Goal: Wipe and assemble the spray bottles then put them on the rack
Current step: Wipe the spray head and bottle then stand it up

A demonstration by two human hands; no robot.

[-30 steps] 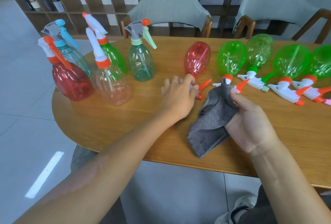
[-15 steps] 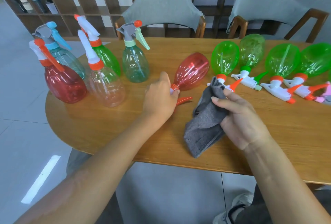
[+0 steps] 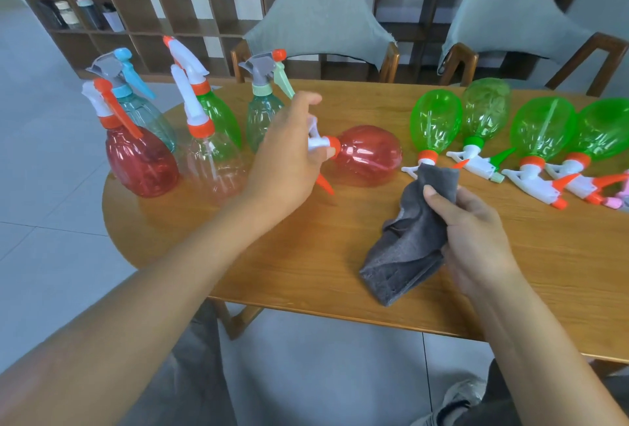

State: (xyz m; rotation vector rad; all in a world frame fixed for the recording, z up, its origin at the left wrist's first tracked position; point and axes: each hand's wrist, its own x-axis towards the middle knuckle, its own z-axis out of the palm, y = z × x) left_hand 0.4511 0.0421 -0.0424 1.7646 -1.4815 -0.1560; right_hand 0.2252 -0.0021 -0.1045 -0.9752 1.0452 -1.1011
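- Since a second ago, the left hand (image 3: 289,160) has lifted the red spray bottle (image 3: 366,155) by its white trigger head, clear of the counter (image 3: 306,255).
- Right hand (image 3: 473,235) clutches the grey cloth (image 3: 408,245).
- Risk: held at the head only, the bottle may swing into the green bottle (image 3: 435,122) beside it.
- No readable labels.

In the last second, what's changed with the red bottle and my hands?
The left hand, which was already gripping the spray head of the red bottle as it lay in the row, has lifted it and swung it sideways toward the middle, its body now pointing right. The right hand still holds the grey cloth. The upright bottles and the lying green bottles stayed put.
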